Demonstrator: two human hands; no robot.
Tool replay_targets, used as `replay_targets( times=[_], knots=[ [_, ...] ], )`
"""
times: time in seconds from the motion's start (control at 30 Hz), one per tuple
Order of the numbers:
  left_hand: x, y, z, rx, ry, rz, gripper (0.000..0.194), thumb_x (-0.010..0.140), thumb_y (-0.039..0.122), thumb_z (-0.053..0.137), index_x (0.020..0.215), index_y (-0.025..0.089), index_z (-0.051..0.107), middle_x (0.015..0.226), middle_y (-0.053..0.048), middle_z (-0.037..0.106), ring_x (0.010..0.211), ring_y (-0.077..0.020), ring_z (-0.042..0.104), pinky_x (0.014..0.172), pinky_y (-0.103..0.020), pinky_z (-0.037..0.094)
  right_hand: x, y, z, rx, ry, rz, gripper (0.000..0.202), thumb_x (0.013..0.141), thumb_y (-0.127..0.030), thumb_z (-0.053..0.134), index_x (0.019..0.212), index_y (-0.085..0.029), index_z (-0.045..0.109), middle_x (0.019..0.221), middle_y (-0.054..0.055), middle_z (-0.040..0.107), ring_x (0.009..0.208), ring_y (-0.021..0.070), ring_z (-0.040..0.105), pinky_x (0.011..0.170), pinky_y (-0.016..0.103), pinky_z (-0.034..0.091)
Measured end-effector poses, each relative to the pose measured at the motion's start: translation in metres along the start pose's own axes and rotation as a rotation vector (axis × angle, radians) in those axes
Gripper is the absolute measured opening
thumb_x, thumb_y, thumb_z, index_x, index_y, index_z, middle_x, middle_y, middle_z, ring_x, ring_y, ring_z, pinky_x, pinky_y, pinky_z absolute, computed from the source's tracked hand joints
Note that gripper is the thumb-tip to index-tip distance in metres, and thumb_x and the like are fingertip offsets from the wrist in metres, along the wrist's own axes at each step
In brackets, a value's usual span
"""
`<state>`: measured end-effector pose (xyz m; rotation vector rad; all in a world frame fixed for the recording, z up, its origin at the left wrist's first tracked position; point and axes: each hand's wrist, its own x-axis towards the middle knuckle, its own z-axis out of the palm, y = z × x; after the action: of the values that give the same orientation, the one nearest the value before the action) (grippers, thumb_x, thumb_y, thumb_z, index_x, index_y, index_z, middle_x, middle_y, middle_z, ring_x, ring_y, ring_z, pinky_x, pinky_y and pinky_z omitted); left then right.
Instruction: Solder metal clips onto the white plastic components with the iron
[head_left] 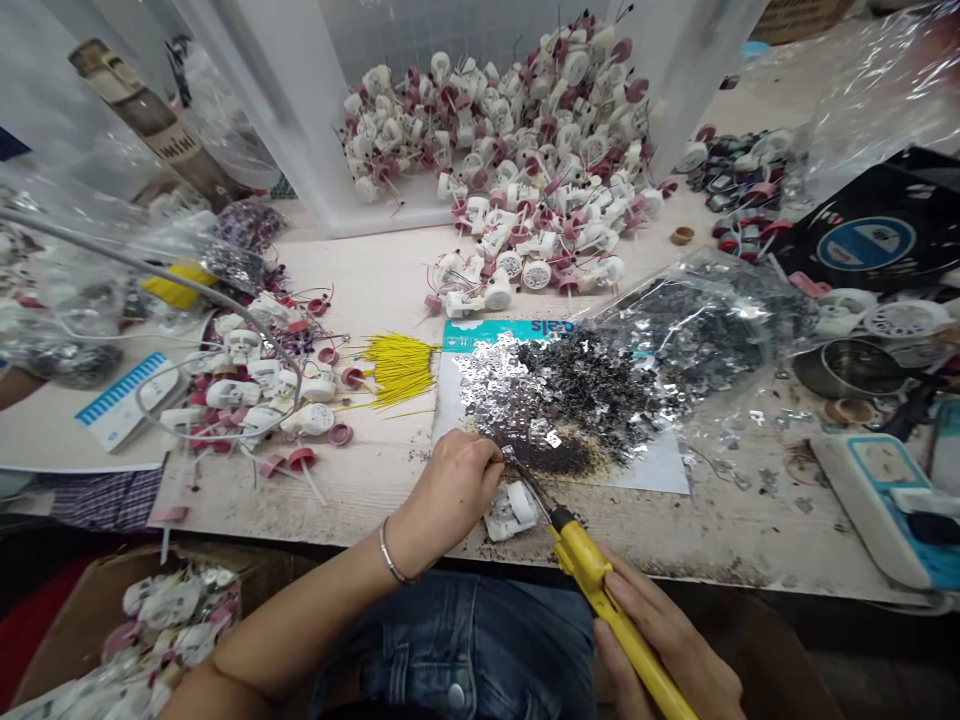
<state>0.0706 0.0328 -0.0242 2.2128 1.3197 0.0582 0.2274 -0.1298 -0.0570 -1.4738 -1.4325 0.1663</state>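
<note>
My right hand (660, 640) is wrapped round the yellow handle of a soldering iron (592, 570), whose metal tip points up and left. My left hand (461, 485), with a bracelet at the wrist, is closed in a pinch beside that tip. A small shiny metal piece (510, 454) shows at its fingertips, against or very near the iron's tip; the exact contact is too small to tell. Just below, a white plastic part (512, 512) lies on the table. Behind both hands a heap of small silver and dark metal pieces (570, 390) spreads over a sheet.
A bundle of yellow wires (401, 370) lies left of the sheet. White and pink plastic assemblies (262, 385) are piled further left, and more spill from a clear bin (300, 170) at the back. A power strip (877, 510) stands at right. A grey cable (217, 290) loops over the left side.
</note>
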Motion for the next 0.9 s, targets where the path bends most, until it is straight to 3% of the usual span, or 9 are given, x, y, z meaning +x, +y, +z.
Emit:
replay_targets(
  times=[0.27, 0.7, 0.9],
  knots=[
    [0.007, 0.007, -0.001, 0.087, 0.01, -0.037, 0.015, 0.083, 0.016, 0.056, 0.075, 0.017, 0.068, 0.078, -0.005, 0.069, 0.083, -0.0218, 0.06, 0.078, -0.036, 0.042, 0.008, 0.006, -0.006, -0.042, -0.141, -0.174, 0.045, 0.077, -0.002, 0.06, 0.12, -0.016, 0.063, 0.114, 0.009, 0.069, 0.1, 0.0213, 0.069, 0.079, 0.031, 0.062],
    [0.018, 0.013, -0.01, 0.06, -0.073, -0.08, 0.019, 0.077, 0.013, 0.054, 0.069, 0.017, 0.07, 0.069, -0.004, 0.071, 0.065, -0.0181, 0.062, 0.07, -0.032, 0.043, 0.018, 0.004, -0.013, -0.068, -0.17, -0.127, 0.041, 0.08, -0.007, 0.059, 0.119, -0.018, 0.063, 0.113, 0.007, 0.069, 0.099, 0.0197, 0.069, 0.083, 0.031, 0.061],
    [0.018, 0.015, -0.014, 0.063, -0.099, -0.09, 0.02, 0.077, 0.012, 0.054, 0.068, 0.017, 0.071, 0.069, -0.004, 0.071, 0.064, -0.0173, 0.061, 0.068, -0.03, 0.043, 0.014, 0.0, 0.005, 0.021, 0.062, -0.041, 0.04, 0.08, -0.007, 0.061, 0.117, -0.02, 0.061, 0.118, 0.007, 0.066, 0.099, 0.0216, 0.069, 0.076, 0.03, 0.063]
  ],
)
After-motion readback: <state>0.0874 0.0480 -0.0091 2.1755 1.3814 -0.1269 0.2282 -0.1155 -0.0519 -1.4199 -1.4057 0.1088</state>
